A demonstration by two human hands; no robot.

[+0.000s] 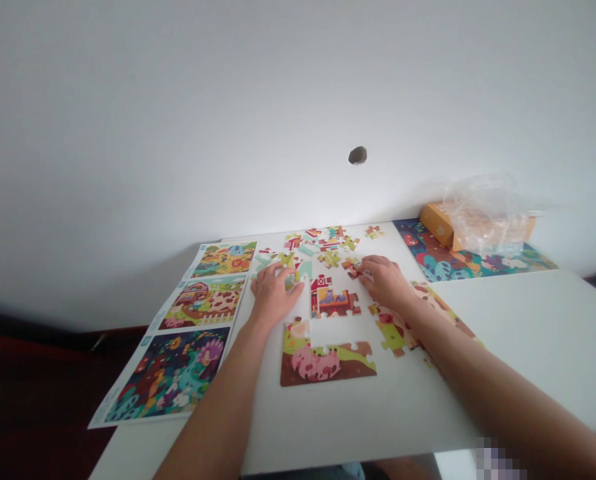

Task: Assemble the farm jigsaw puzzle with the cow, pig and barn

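My right hand [385, 281] pinches a small jigsaw piece [353, 268] between its fingertips, above the middle of the white table [528, 320]. My left hand [274, 297] lies with its fingers apart on the loose pieces [323, 243], touching them but not clearly gripping one. Between my hands stands a partly joined barn section [328, 300]. Below it lies a joined strip with a pink pig [323, 363]. More joined pieces [391, 330] lie under my right forearm, partly hidden.
Along the table's left side lies a printed sheet of several puzzle pictures [178, 333]. At the back right are a patterned puzzle sheet [453, 257], an orange box [437, 223] and clear plastic wrapping [488, 213]. A white wall rises behind the table, with a small hole [357, 155].
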